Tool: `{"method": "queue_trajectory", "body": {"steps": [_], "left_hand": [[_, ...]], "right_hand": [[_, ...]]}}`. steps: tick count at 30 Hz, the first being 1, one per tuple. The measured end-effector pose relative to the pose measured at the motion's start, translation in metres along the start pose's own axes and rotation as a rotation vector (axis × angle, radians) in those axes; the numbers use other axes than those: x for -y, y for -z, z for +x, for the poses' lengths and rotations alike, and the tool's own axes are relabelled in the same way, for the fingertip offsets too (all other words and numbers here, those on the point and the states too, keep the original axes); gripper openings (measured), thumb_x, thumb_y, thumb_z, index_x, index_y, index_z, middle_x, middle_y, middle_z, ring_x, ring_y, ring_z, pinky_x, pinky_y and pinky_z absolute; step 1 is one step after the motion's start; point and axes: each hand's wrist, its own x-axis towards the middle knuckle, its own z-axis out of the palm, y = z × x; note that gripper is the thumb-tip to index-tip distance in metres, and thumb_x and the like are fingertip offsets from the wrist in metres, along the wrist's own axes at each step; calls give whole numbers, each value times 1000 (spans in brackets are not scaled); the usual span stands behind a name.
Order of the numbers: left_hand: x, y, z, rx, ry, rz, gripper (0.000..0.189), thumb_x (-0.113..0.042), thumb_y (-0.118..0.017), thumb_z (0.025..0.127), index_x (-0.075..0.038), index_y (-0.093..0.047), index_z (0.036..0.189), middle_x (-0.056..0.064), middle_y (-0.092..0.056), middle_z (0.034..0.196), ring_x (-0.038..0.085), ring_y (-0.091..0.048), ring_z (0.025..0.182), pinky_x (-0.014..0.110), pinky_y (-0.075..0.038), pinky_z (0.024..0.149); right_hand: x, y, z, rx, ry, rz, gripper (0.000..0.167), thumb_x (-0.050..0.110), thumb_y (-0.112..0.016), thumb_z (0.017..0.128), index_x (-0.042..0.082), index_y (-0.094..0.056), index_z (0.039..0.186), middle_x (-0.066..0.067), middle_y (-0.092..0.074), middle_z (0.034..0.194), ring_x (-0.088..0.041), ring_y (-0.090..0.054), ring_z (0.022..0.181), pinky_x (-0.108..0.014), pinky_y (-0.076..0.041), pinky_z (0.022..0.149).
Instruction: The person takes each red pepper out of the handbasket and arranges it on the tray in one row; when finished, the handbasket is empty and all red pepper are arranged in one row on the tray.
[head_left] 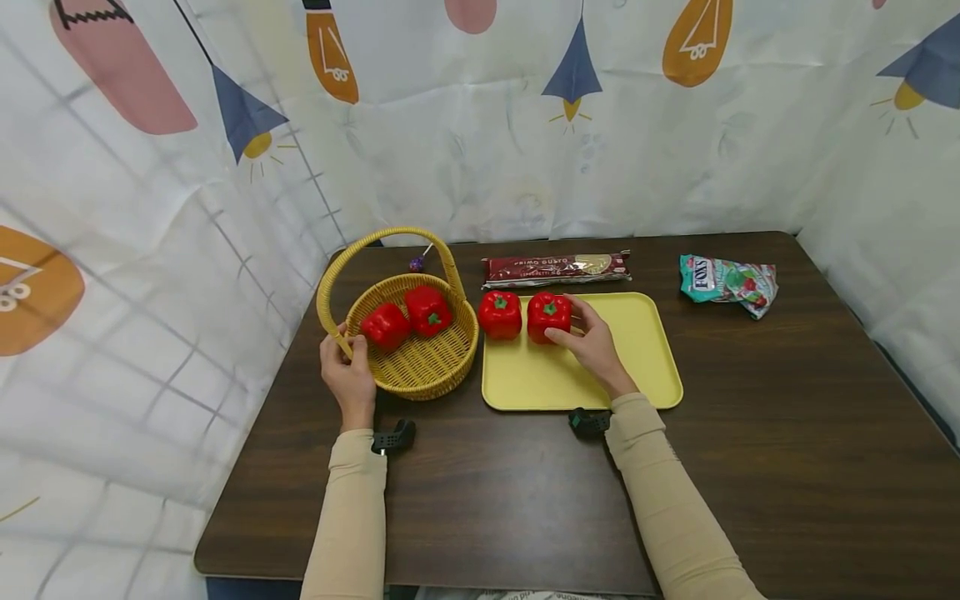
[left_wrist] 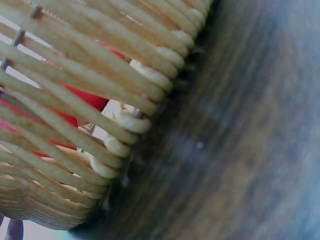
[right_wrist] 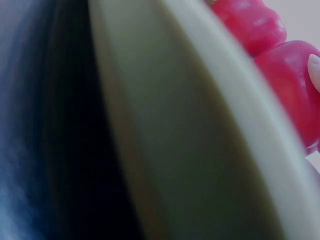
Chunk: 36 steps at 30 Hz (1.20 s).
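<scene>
With my left hand (head_left: 350, 382) I grip the rim of a yellow wicker basket (head_left: 442, 379) near the foot of its arched handle. Two red bell peppers (head_left: 386, 326) lie inside it. The basket's woven side (left_wrist: 100, 155) fills much of the left wrist view, red showing through the gaps. My right hand (head_left: 597, 348) holds a red bell pepper (head_left: 548, 315) between thumb and fingers, over the left part of a yellow tray (head_left: 622, 333). Beside it, to the left, another bell pepper (head_left: 499, 314) sits at the tray's edge. A thumb touches the held pepper (right_wrist: 287, 90) in the right wrist view.
Behind the tray lies a long dark red packet (head_left: 557, 269). A teal snack bag (head_left: 729, 283) is at the back right. A purple lollipop (head_left: 417, 263) lies behind the basket. All stand on a dark wooden table (head_left: 487, 492), with patterned cloth behind and at the sides.
</scene>
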Motion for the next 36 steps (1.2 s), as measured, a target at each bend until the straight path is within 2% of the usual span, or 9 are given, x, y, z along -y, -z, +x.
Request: {"method": "queue_trajectory", "body": {"steps": [4, 8, 12, 16, 29, 32, 36], "left_hand": [[0, 1, 0, 2, 1, 9, 18, -3, -59, 94, 15, -59, 94, 31, -50, 128, 42, -48, 117, 21, -40, 84], [0, 1, 0, 7, -1, 12, 19, -4, -59, 94, 15, -59, 95, 31, -50, 128, 42, -48, 118, 21, -40, 85], [0, 0, 0, 6, 0, 10, 17, -1, -59, 93, 15, -59, 96, 31, -50, 128, 42, -48, 117, 20, -40, 85], [-1, 0, 0, 2, -2, 9, 16, 0, -59, 93, 16, -59, 96, 31, -50, 128, 42, -48, 117, 20, -39, 84], [-2, 0, -1, 4, 2, 5, 17, -2, -59, 94, 16, -59, 95, 32, -50, 129, 42, -48, 118, 20, -40, 84], [-2, 0, -1, 0, -3, 6, 16, 0, -59, 93, 16, -59, 93, 32, -50, 128, 42, -48, 120, 19, -40, 84], [-3, 0, -1, -5, -7, 0, 15, 1, -59, 92, 16, -58, 91, 33, -50, 128, 43, -47, 119, 19, -40, 82]], "right_hand": [[15, -1, -6, 22, 0, -9, 70, 10, -71, 88, 1, -36, 148, -23, -46, 143, -37, -46, 128, -45, -41, 104], [18, -1, -7, 37, -7, -2, 70, 7, -69, 89, 0, -33, 149, -23, -44, 145, -36, -45, 131, -43, -39, 106], [5, 0, -2, 35, -3, 32, 73, 7, -71, 88, 1, -32, 150, -21, -43, 146, -35, -44, 132, -43, -39, 106], [-13, 1, 5, 22, 6, 22, 74, 10, -73, 88, 6, -34, 150, -17, -44, 145, -32, -45, 131, -39, -40, 105], [-17, -1, 6, 25, 6, 3, 74, 12, -73, 87, 12, -35, 150, -14, -45, 144, -31, -46, 130, -38, -41, 105], [-15, -1, 6, 34, 5, 16, 74, 9, -73, 87, 10, -34, 151, -17, -43, 146, -32, -45, 131, -40, -38, 107], [2, -2, -1, 47, -10, 21, 76, 4, -72, 87, 2, -30, 151, -22, -40, 147, -38, -43, 132, -44, -38, 106]]}}
